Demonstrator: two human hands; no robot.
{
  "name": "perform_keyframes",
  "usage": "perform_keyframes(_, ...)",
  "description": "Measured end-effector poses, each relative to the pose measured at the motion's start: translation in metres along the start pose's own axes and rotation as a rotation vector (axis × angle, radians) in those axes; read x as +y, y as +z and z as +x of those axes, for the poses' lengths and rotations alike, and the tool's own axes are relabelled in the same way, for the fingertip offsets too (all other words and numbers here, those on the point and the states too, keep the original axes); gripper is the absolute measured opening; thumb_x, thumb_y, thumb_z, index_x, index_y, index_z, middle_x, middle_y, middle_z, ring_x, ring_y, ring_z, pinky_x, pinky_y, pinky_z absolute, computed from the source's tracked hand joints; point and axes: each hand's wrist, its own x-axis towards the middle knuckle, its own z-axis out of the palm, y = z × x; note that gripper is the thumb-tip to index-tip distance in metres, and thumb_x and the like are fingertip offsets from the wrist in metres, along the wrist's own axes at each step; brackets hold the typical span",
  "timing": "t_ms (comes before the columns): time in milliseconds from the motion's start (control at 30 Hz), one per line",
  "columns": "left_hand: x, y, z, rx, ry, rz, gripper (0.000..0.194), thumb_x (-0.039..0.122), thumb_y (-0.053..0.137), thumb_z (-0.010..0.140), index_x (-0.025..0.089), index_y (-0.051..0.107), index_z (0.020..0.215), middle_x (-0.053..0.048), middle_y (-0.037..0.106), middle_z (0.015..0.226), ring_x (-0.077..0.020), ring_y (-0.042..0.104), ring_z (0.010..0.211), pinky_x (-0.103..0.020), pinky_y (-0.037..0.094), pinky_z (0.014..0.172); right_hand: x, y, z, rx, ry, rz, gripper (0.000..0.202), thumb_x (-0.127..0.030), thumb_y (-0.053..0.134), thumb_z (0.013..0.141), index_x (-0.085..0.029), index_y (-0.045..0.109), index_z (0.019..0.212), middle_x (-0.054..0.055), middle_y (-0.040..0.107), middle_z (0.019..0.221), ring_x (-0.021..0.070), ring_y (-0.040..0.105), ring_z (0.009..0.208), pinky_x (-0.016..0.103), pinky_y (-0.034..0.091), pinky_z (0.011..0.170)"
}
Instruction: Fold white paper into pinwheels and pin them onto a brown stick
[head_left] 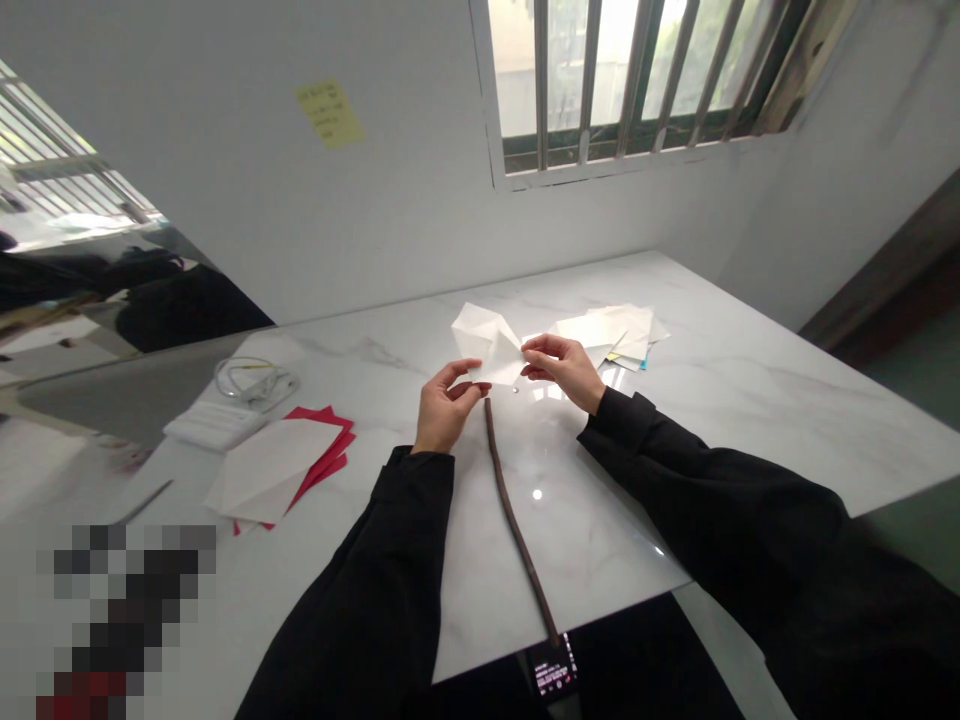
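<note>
Both hands hold a folded sheet of white paper (486, 335) above the table. My left hand (444, 405) pinches its lower left edge between thumb and fingers. At the right edge, my right hand (566, 372) grips the paper with thumb and fingertips. The sheet has creases and bends upward at the upper left. Below the hands a thin brown stick (514, 515) lies on the table, its far end near my left fingertips and its near end at the table's front edge. Behind my right hand rests a stack of white papers (634, 330).
On the marble-patterned table (585, 500), red papers (330, 460) lie under a white sheet (274, 465) at left. Beyond them are a white box (214, 425) and a coiled cable (259, 385). A phone (553, 672) shows below the front edge. Walls stand behind; a mirror (90, 250) is at left.
</note>
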Motion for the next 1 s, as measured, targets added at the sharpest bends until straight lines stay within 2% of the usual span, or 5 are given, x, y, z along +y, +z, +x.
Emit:
perform_keyframes(200,-0.0043,-0.0008,0.0014,0.048,-0.012,-0.010,0.044,0.042,0.092,0.068,0.015,0.073,0.097,-0.006,0.074,0.098,-0.0185,0.074,0.077,-0.034,0.063,0.082,0.0033,0.0000,0.0007,-0.071,-0.062,-0.068,0.037,-0.030,0.085,0.071,-0.018,0.078,0.105,0.006,0.078,0.094,0.0198,0.075,0.093,0.036,0.060,0.091)
perform_keyframes(500,-0.0057,0.0003,0.0015,0.078,-0.042,-0.095,0.047,0.052,0.088,0.071,0.014,0.074,0.093,-0.006,0.074,0.086,-0.0176,0.074,0.074,-0.034,0.063,0.080,0.0071,0.0015,0.0013,-0.030,-0.105,-0.101,0.041,-0.051,0.088,0.073,-0.015,0.079,0.091,0.007,0.077,0.080,0.0182,0.073,0.077,0.035,0.061,0.081)
perform_keyframes(600,-0.0053,0.0009,0.0007,0.079,-0.067,-0.141,0.050,0.046,0.089,0.071,0.015,0.072,0.107,-0.005,0.075,0.087,-0.0174,0.075,0.075,-0.032,0.062,0.078,0.0068,0.0037,0.0001,-0.007,-0.096,-0.098,0.042,-0.053,0.088,0.071,-0.015,0.076,0.084,0.007,0.076,0.078,0.0182,0.073,0.076,0.034,0.061,0.080)
perform_keyframes(767,-0.0042,0.0020,0.0001,0.105,-0.110,-0.168,0.080,0.034,0.087,0.071,0.025,0.053,0.143,0.001,0.074,0.084,-0.0166,0.076,0.074,-0.028,0.060,0.075,0.0075,0.0060,-0.0019,0.024,-0.065,-0.060,0.044,-0.052,0.090,0.069,-0.017,0.071,0.087,0.004,0.074,0.079,0.0174,0.073,0.076,0.033,0.060,0.077)
perform_keyframes(1000,-0.0071,0.0030,0.0013,0.112,-0.177,-0.201,0.053,0.040,0.088,0.068,0.020,0.059,0.107,-0.001,0.073,0.085,-0.0164,0.075,0.073,-0.027,0.058,0.073,0.0093,0.0054,-0.0016,0.024,-0.017,-0.032,0.051,-0.046,0.090,0.067,-0.020,0.068,0.105,0.001,0.074,0.082,0.0150,0.069,0.074,0.030,0.056,0.074)
